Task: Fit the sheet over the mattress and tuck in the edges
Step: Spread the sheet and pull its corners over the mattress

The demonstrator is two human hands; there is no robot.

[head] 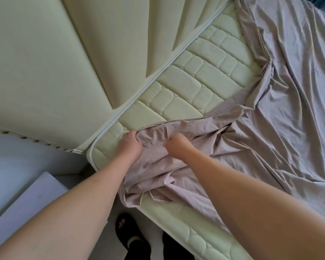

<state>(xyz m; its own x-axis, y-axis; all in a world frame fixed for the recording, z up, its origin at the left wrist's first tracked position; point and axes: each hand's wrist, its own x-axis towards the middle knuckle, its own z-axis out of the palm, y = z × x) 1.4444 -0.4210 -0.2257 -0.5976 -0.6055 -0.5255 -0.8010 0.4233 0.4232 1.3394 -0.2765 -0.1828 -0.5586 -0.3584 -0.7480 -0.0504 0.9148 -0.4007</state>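
A padded headboard (45, 62) backs the bare quilted mattress (195, 76). I have both hands clenched on the bunched sheet (289, 91); left hand (129, 145) is nearer the uncovered near-left corner than right hand (176, 145).

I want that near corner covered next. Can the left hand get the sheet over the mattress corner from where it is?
Probably yes. The left hand grips the sheet right beside the bare mattress corner, and nothing lies between them; only slack in the bunched fabric could limit it.
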